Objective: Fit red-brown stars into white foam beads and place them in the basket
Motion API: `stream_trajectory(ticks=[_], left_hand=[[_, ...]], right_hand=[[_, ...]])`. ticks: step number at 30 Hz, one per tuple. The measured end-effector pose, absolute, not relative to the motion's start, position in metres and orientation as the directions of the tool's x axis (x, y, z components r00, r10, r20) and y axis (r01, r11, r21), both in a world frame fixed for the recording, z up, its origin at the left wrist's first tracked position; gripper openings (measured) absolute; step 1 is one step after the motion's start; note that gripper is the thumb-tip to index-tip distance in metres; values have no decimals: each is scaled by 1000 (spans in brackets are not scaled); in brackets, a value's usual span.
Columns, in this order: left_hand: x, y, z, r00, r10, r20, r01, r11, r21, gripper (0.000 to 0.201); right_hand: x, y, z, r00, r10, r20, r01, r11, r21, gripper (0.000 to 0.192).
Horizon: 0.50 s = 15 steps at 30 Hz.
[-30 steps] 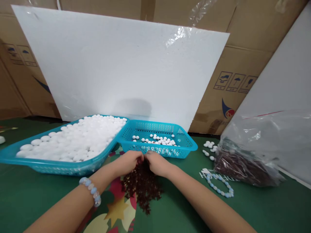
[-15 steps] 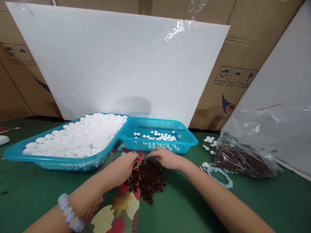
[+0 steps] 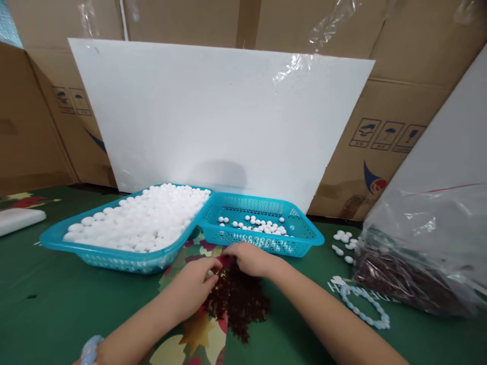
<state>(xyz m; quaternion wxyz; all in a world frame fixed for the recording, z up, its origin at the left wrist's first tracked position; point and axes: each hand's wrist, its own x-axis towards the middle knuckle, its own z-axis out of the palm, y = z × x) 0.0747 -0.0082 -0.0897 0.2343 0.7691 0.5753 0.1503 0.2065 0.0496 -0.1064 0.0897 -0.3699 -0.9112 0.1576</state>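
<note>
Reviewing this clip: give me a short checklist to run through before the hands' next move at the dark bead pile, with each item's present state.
1. Left hand on the dark bead pile: ok.
2. Right hand at the pile's far edge: ok.
3. Something pinched in either hand: cannot tell.
4. Small basket open, holding a few white beads: ok.
5. Large basket heaped with white beads: ok.
6. Plastic bag of dark beads lying apart on the right: ok.

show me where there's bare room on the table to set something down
Bare green cloth lies in front of the big basket of white beads, left of the left hand. Crowded: the dark bead pile under both hands, and the bracelet and plastic bag at right.
</note>
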Motion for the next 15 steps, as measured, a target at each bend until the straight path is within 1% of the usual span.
stream_trajectory(ticks=[4, 5, 7, 10, 12, 14, 15], left_hand=[[74, -9, -99, 299, 948, -110, 748, -161, 644, 27], [74, -8, -101, 302, 945, -125, 729, -145, 669, 29], [74, -6, -103, 311, 939, -144, 699, -124, 704, 31], [71, -4, -101, 331, 936, -118, 680, -150, 717, 26], [66, -3, -97, 334, 936, -110, 689, -163, 706, 26], [60, -5, -93, 331, 933, -143, 706, -144, 693, 33], [57, -6, -92, 329, 929, -170, 715, -127, 687, 37]], right_hand=[[215, 45, -104, -725, 688, 16, 629, 672, -390, 13], [219, 43, -103, -724, 689, 10, 627, 665, -406, 15], [227, 38, -101, -714, 701, 7, 626, 642, -444, 24], [239, 31, -99, -659, 752, 21, 644, 579, -500, 34], [246, 25, -100, -598, 801, 25, 671, 517, -532, 32], [255, 19, -104, -542, 840, 9, 692, 453, -563, 30], [259, 15, -106, -528, 849, -5, 695, 429, -577, 32]])
